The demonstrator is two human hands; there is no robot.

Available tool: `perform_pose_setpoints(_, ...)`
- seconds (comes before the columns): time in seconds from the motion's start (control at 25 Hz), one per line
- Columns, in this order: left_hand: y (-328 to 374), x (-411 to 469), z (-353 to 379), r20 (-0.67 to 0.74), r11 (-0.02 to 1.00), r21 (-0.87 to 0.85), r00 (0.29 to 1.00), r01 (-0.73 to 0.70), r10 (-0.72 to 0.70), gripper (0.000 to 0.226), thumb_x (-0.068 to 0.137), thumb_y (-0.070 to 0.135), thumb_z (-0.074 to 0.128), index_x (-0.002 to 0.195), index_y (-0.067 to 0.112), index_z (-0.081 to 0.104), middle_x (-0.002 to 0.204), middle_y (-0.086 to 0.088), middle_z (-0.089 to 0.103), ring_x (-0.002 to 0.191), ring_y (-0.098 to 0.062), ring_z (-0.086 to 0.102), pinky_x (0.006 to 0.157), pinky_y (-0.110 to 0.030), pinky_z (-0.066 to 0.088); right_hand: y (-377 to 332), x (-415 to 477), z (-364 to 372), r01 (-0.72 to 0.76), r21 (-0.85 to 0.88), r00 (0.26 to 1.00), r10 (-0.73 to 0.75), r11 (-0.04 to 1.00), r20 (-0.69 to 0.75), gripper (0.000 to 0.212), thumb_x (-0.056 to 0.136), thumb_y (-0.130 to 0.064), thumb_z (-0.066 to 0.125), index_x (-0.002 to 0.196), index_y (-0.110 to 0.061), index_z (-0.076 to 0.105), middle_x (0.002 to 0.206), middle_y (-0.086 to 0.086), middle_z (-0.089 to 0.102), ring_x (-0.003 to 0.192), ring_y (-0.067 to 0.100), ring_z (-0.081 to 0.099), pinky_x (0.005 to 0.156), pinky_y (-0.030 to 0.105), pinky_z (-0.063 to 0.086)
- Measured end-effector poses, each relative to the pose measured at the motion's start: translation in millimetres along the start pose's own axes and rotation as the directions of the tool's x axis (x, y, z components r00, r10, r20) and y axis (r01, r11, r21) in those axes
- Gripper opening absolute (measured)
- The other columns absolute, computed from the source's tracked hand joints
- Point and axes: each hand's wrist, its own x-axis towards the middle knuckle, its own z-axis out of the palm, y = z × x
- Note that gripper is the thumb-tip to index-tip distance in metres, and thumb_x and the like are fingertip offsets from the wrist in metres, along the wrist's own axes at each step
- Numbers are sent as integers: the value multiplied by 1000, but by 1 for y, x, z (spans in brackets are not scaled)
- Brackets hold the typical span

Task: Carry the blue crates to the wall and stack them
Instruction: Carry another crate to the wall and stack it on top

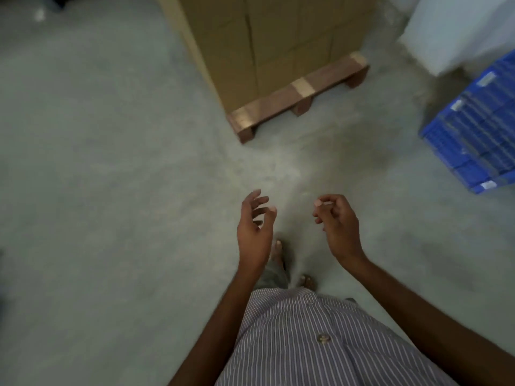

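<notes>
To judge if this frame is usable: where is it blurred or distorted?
Head view: soft overall; the blue crates at the right edge are smeared; the wooden pallet leans from wide-angle distortion; the left hand and right hand are sharpest; light dim, even, no glare.

- what's worn?
- a shirt (301,355) with thin white and greyish stripes, a round button (323,337) on its front, grey trousers (274,278) below.
- the arms?
- forearms (220,313) bare, left hand (255,232) and right hand (340,228) too.
</notes>
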Motion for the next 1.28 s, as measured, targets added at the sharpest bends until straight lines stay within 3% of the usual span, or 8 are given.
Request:
perform_pose_setpoints(0.12, -33, -30, -72, -76, 998, 2, 995, 58, -57, 40, 96, 14, 67, 132, 27, 54, 118, 8, 67, 97, -5, 68, 82, -26, 53, 11, -41, 57, -6, -88, 990, 18, 996, 139, 10, 93, -32, 69, 101, -29, 63, 84, 0, 72, 72, 13, 68, 64, 26, 51)
perform_pose_setpoints(0.28, -74, -63, -188, -261, 972, -143, 940, 185, -218, 25, 97, 17, 67, 120, 25, 63, 113, 3, 71, 103, -17, 69, 87, -38, 53, 4, -90, 157, -58, -108, 926, 94, 992, 365, 8, 96, -23, 67, 92, -16, 65, 77, 3, 72, 60, 9, 62, 55, 20, 44)
perform_pose_setpoints(0.44, -105, -97, -326, -369, 946, -242, 881, 217, -297, 17, 101, 28, 60, 118, 25, 63, 111, 0, 73, 96, -19, 72, 82, -36, 53, 5, -152, 284, -107, -127, 844, 158, 986, 512, 15, 97, -21, 64, 92, -7, 66, 74, 7, 69, 59, 15, 58, 53, 26, 40)
perform_pose_setpoints(0.52, -118, -114, -385, -435, 948, -243, 850, 204, -295, 17, 102, 29, 60, 118, 25, 63, 109, 2, 72, 94, -17, 71, 80, -31, 53, 8, -192, 343, -39, -153, 796, 123, 987, 593, 15, 94, -23, 66, 92, -8, 67, 73, 6, 68, 60, 15, 58, 54, 26, 41)
perform_pose_setpoints(0.64, -133, -139, -458, -530, 965, -211, 810, 159, -249, 21, 99, 24, 64, 120, 27, 62, 108, 10, 71, 96, -10, 69, 77, -18, 51, -10, -242, 430, 172, -146, 659, -4, 974, 752, 8, 87, -28, 69, 89, -20, 68, 75, 3, 69, 64, 14, 62, 59, 24, 49)
perform_pose_setpoints(0.8, -145, -142, -539, -644, 974, -193, 733, 120, -218, 32, 98, 19, 66, 127, 30, 56, 118, 17, 67, 101, -8, 67, 80, -16, 50, -45, -267, 531, 379, -136, 528, -93, 915, 844, 11, 86, -38, 70, 94, -31, 67, 82, -4, 70, 77, 18, 68, 71, 41, 58)
perform_pose_setpoints(0.92, -151, -127, -600, -726, 975, -196, 653, 104, -215, 36, 97, 17, 66, 128, 29, 55, 120, 18, 66, 103, -5, 66, 80, -15, 51, -57, -281, 602, 450, -118, 466, -120, 885, 877, 8, 87, -35, 69, 94, -34, 65, 82, -5, 69, 77, 15, 68, 72, 48, 57)
perform_pose_setpoints(1.28, -165, -70, -812, -893, 974, -218, 388, 64, -226, 33, 98, 17, 65, 128, 25, 56, 119, 12, 67, 103, -9, 66, 81, -20, 53, -118, -319, 840, 563, 17, 206, -160, 826, 965, 12, 86, -34, 69, 96, -32, 64, 75, -3, 66, 71, 18, 67, 70, 46, 56)
